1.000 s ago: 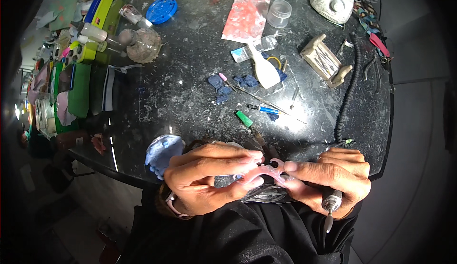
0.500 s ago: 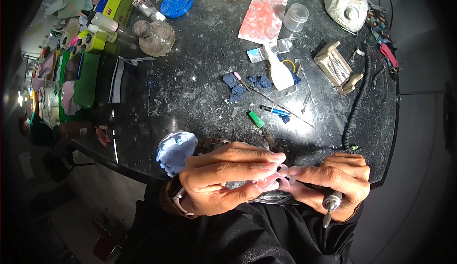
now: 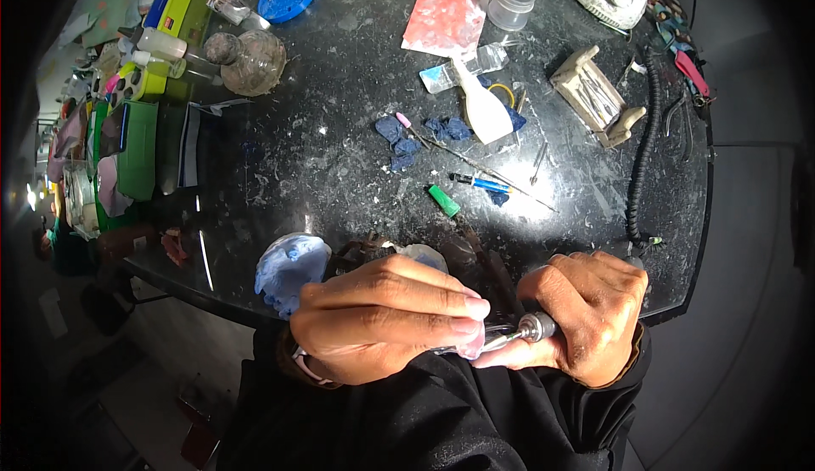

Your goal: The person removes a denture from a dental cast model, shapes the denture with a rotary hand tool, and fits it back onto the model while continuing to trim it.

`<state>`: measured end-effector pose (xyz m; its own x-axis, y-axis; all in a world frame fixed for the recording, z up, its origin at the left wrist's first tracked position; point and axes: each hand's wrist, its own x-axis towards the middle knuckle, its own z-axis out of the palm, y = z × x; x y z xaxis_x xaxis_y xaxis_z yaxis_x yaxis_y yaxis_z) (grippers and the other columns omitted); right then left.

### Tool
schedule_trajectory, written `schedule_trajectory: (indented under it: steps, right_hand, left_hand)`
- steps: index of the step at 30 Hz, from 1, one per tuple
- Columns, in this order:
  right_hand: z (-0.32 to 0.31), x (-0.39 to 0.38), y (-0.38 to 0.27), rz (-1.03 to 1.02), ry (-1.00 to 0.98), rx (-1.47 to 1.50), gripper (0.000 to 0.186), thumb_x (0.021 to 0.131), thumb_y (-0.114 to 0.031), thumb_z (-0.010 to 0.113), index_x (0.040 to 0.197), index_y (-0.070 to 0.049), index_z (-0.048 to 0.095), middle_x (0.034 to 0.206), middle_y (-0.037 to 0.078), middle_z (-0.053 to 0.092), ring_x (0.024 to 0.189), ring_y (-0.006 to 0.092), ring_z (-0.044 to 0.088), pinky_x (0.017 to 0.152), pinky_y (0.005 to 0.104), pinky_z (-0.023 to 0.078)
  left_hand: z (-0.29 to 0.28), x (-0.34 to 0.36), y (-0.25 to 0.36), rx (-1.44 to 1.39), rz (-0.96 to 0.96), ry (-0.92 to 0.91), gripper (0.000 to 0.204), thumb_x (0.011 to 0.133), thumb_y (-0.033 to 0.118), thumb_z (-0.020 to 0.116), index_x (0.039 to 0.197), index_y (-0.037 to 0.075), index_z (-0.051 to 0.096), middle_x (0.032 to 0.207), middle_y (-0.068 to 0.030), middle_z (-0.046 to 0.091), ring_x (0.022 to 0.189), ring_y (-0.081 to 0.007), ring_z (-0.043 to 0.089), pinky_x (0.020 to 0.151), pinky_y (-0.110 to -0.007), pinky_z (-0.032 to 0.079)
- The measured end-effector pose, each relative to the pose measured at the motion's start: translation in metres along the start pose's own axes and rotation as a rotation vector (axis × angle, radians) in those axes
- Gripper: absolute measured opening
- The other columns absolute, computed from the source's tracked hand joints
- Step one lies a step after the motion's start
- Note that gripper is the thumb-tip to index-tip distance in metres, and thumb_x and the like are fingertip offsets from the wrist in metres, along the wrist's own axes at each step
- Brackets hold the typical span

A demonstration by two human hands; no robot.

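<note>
My left hand is closed on a small glossy pink acrylic piece, like a denture plate. Most of it hides behind my fingers, only its right edge showing. In my right hand is a rotary handpiece, gripped with its metal bur pointing left. The bur's tip is at the pink piece's edge; whether they touch, I cannot tell. Beside my left wrist, at the table's front edge, sits a lumpy light-blue moulded mass. A pale round thing shows partly behind my left hand.
A green cap, a blue pen-like tool and dark blue scraps lie ahead. Beyond are a white bottle and a wooden tool rack. A coiled black cord runs down the right. Green boxes stand left.
My right hand has turned the handpiece from pointing down toward me to pointing left at the pink piece. Its fingers have left the piece. My left hand appears slightly further left.
</note>
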<state>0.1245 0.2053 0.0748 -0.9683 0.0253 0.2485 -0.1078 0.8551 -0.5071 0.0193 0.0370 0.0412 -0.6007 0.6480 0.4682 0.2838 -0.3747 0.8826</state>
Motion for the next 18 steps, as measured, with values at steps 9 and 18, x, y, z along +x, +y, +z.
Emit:
schedule_trajectory:
  steps: [9,18]
  right_hand:
    - [-0.001,-0.0001,-0.0001,0.058,-0.036,0.043,0.052,0.062,-0.056,0.071,0.063,-0.008,0.05,0.051,0.0,0.04,0.038,0.0138,0.047,0.036,0.0271,0.038]
    - [0.0027,0.0005,0.0033,0.013,-0.038,0.062,0.053,0.062,-0.056,0.071,0.061,-0.008,0.049,0.05,0.0,0.04,0.037,0.014,0.045,0.035,0.0272,0.037]
  left_hand:
    - [-0.0073,0.0045,0.0026,-0.049,-0.068,-0.091,0.029,0.062,-0.006,0.075,0.09,-0.004,0.066,0.087,-0.0158,0.065,0.073,-0.0204,0.065,0.058,-0.027,0.051]
    - [-0.009,0.0067,0.0043,-0.038,-0.094,-0.129,0.03,0.063,-0.007,0.073,0.092,-0.002,0.068,0.086,-0.012,0.062,0.069,-0.0164,0.062,0.056,-0.023,0.049]
